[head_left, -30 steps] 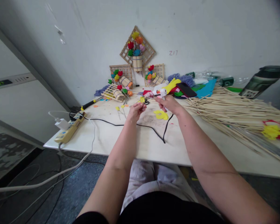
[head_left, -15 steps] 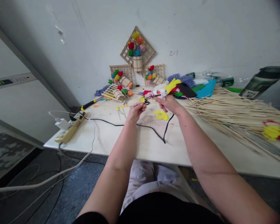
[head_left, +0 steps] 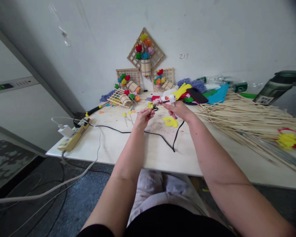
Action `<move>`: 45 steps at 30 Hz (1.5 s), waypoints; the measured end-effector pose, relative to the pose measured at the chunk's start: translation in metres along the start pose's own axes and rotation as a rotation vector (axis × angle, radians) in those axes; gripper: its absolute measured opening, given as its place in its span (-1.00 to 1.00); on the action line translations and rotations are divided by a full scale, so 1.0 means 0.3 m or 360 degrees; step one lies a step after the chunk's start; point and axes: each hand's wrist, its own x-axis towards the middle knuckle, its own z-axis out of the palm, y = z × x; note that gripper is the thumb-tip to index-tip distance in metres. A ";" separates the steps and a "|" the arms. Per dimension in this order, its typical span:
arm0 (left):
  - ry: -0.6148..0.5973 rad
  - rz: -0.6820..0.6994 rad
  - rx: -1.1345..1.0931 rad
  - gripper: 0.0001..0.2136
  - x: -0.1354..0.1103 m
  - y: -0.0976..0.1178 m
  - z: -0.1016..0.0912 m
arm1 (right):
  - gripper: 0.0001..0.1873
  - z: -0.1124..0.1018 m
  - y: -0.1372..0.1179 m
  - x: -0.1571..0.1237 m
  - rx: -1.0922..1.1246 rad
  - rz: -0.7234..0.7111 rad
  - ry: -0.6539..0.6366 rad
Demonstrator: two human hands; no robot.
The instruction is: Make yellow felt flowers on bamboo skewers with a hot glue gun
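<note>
My left hand (head_left: 143,118) is closed in a pinch on a thin stick topped with a small yellow felt flower (head_left: 150,105), held above the white table (head_left: 138,148). My right hand (head_left: 179,110) is wrapped round a white hot glue gun (head_left: 172,98) whose nozzle points left toward the flower. The gun's black cord (head_left: 162,140) trails over the table toward me. A yellow felt cut-out (head_left: 170,121) lies on the table just under my right hand. Black scissors (head_left: 155,108) lie between the two hands.
A large pile of bamboo sticks (head_left: 244,118) covers the right side. Lattice flower crafts (head_left: 145,54) lean on the wall behind; felt sheets (head_left: 218,93) and a phone (head_left: 196,95) lie nearby. A yellow power strip (head_left: 72,138) sits at the left edge, a dark bottle (head_left: 276,86) far right.
Almost nothing has moved. My right hand has shifted the glue gun slightly closer to the flower held by my left hand.
</note>
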 end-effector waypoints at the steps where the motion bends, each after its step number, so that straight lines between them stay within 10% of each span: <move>1: 0.0002 0.0001 -0.0002 -0.83 0.000 0.001 0.000 | -0.51 -0.001 0.000 0.000 -0.0002 0.0002 -0.0009; 45: 0.0031 0.0018 -0.0017 -0.88 -0.005 -0.001 0.003 | -0.61 0.024 -0.049 -0.014 -0.0079 0.0055 -0.0015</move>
